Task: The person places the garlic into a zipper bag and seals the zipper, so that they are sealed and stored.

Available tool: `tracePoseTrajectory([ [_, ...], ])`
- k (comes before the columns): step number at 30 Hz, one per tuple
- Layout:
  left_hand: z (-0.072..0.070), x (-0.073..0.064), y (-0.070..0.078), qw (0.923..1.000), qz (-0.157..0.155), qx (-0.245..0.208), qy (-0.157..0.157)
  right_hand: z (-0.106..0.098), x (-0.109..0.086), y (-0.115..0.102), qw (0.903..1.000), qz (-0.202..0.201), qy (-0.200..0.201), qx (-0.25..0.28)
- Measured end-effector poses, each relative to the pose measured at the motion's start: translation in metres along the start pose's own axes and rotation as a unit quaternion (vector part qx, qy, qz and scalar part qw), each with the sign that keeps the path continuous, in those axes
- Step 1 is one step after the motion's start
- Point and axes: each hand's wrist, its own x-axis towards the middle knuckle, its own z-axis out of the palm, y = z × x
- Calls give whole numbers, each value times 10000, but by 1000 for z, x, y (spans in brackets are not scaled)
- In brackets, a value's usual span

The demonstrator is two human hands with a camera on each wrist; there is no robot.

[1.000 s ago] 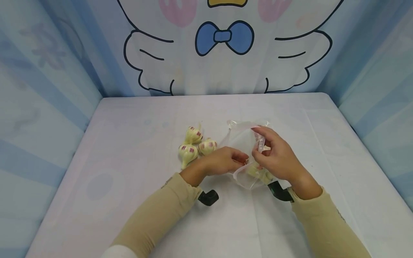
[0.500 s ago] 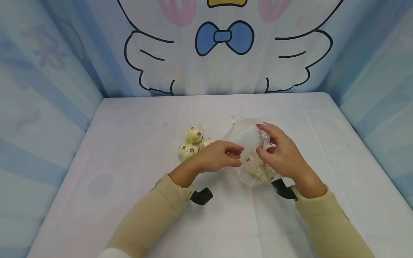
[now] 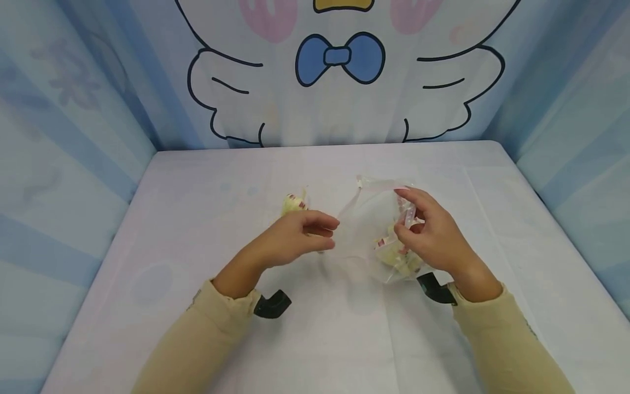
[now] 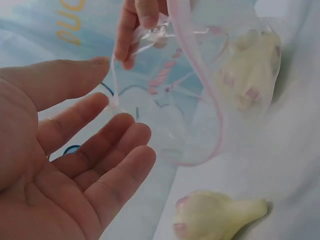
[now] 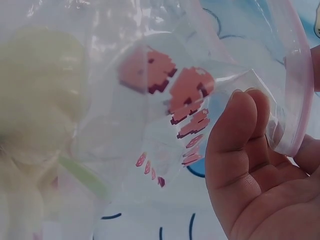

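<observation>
My right hand (image 3: 433,235) pinches the mouth of a clear zip bag (image 3: 361,219), whose pink zip edge (image 4: 212,107) stands parted in the left wrist view. Pale yellow twist-wrapped candies (image 3: 394,257) with red marks lie in the bottom of the bag. My left hand (image 3: 297,235) is held just left of the bag mouth, fingers apart and lightly bent, with nothing in them. Behind it a loose candy (image 3: 293,203) shows on the table; the left hand hides the spot in front of it. One loose candy (image 4: 215,215) also appears below the bag in the left wrist view.
A pale cloth covers the table (image 3: 197,328). A blue and white curtain (image 3: 339,109) with a cartoon bow hangs behind the far edge, and curtains (image 3: 69,164) stand at both sides. Black wrist mounts (image 3: 273,305) jut from the sleeves.
My left hand has drawn out of the bag and moved left, in front of the loose candies. The right hand and bag have shifted slightly right, the pinch on the bag kept.
</observation>
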Motion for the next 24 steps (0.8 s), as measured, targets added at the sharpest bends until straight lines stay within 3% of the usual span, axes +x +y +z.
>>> tracePoseTrajectory([
  [6,-19,-16,-15,9973,91,-69,726,-2,-1,2,10000,15,15,23],
  [11,-28,-21,-34,9898,-385,346,1331,-3,-1,3,10000,2,65,17],
  [18,-26,-19,-62,9735,-1117,820,1817,-4,-2,2,9999,36,82,54],
  [24,-18,-11,-76,9652,-1353,823,2081,-3,-2,3,9999,32,93,28],
])
